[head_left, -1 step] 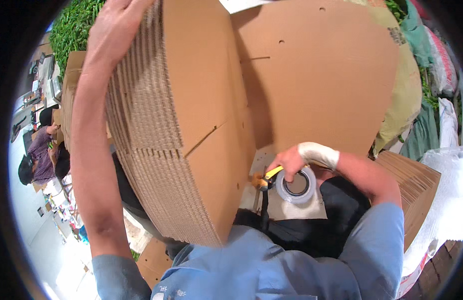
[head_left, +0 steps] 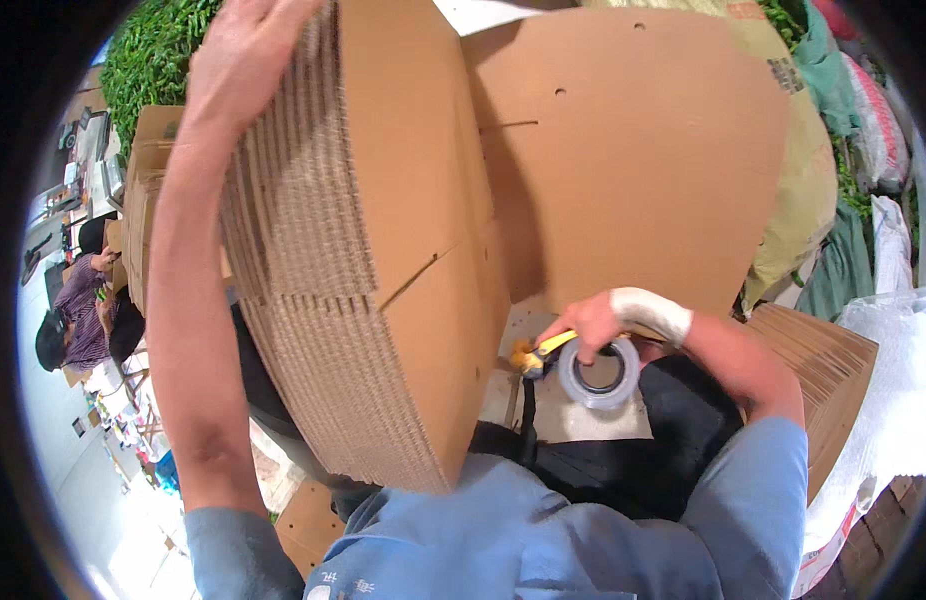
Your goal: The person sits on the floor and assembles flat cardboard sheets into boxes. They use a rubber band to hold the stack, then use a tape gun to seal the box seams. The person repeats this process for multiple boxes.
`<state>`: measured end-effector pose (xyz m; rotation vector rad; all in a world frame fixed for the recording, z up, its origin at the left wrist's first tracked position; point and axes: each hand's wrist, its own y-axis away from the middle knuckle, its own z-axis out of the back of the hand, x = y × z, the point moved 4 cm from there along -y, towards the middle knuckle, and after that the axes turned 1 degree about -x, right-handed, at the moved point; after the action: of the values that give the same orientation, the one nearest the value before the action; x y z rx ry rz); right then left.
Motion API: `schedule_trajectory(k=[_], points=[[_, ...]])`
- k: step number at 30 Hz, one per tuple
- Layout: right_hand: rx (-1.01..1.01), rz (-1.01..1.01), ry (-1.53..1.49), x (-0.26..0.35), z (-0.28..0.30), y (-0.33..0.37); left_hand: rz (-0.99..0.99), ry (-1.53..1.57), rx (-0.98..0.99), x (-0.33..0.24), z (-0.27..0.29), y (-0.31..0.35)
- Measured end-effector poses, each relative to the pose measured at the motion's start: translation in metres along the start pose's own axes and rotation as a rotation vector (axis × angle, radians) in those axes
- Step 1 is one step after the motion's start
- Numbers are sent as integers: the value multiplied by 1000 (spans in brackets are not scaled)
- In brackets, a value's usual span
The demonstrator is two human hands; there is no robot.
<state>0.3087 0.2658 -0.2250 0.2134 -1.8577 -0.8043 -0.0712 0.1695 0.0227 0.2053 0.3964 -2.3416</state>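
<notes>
My left hand (head_left: pixel 245 60) fingers clamp the cardboard stack (head_left: pixel 368 250) top edge; stiff, heavy, grip edges. Right hand (head_left: pixel 591 325) fingers closed on tape dispenser (head_left: pixel 593 372).

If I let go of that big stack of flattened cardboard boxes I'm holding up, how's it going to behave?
The stack of flattened boxes stands on edge, steadied by your left hand, so it would probably tip. No band shows, so sheets may fan apart. That many corrugated layers is likely heavy.
</notes>
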Motion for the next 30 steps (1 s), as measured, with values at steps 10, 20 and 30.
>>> schedule_trajectory(k=[10,20,30], points=[[-690,323,-246,145,-14,185,-63,-309,-37,5,-17,-7],[-420,483,-123,227,-14,113,42,-269,40,3,-13,-4],[-618,239,-49,167,-35,198,43,-292,82,10,-13,-6]])
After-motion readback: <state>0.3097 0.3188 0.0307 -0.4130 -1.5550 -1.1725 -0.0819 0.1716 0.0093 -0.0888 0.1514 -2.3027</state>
